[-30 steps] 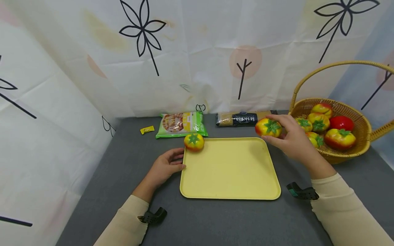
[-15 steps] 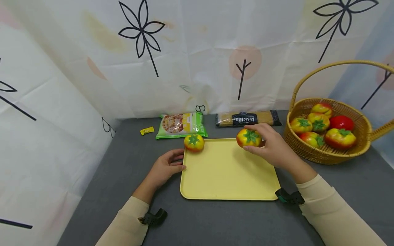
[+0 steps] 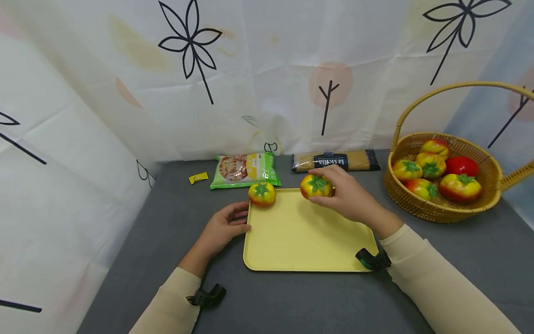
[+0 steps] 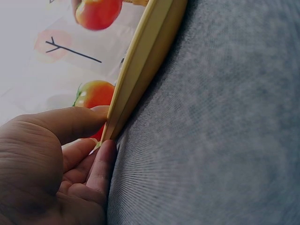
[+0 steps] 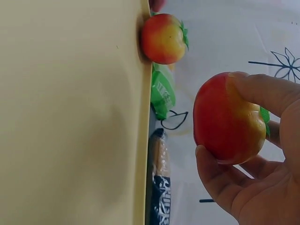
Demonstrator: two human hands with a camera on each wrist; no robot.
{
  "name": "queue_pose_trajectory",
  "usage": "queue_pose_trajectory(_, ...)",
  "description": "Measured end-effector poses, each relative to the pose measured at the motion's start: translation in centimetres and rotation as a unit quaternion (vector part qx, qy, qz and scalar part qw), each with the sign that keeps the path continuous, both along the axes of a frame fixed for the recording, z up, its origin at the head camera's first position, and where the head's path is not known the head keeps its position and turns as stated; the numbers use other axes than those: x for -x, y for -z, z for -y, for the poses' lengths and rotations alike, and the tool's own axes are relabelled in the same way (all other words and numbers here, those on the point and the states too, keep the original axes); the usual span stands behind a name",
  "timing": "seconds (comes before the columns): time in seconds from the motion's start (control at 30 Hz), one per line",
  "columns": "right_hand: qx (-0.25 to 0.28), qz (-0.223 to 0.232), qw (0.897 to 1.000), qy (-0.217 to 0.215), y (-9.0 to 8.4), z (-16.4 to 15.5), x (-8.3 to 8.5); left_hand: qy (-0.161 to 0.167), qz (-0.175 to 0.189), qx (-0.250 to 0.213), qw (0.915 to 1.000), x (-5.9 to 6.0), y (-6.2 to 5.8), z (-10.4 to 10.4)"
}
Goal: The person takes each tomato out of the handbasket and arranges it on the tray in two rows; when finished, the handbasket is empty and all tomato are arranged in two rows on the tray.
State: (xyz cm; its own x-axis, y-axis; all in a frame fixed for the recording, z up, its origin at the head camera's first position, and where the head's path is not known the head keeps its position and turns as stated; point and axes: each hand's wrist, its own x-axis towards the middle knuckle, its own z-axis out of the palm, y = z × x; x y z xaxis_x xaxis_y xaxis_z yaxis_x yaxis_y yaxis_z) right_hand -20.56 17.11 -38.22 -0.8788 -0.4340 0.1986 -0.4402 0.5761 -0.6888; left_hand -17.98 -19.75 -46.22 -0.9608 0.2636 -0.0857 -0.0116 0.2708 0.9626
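My right hand [image 3: 350, 197] holds a red-and-yellow tomato [image 3: 315, 186] with a green leafy top. Thumb and fingers grip its sides, and in the right wrist view the held tomato [image 5: 227, 119] hangs above the tray. A second, similar tomato [image 3: 262, 194] sits on the far left corner of the yellow tray [image 3: 308, 246]. At the tray's left edge is my left hand [image 3: 225, 227]. The left wrist view shows its thumb [image 4: 79, 123] and fingertips pinching the tray rim [image 4: 136, 70].
On the right stands a wicker basket [image 3: 450, 211] with a tall handle, holding several more tomatoes [image 3: 431, 165]. Behind the tray lie a green food packet [image 3: 246, 170] and a pasta packet [image 3: 359, 161]. A small yellow wrapped sweet [image 3: 198, 177] lies at the back left.
My right hand has carried the tomato leftward from beside the basket to over the far part of the tray. The left hand has stayed at the tray's edge.
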Motion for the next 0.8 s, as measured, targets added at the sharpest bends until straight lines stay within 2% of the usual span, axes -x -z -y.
queue_pose_trajectory(0.4,-0.02,0.023,0.999,-0.011,1.8,2.9,2.3,-0.001,-0.002,-0.006,1.0,0.0,-0.1,0.0)
queue_pose_trajectory(0.8,-0.007,0.051,0.999,0.001,2.8,4.7,3.3,0.0,-0.004,-0.014,0.9999,0.1,0.0,0.1)
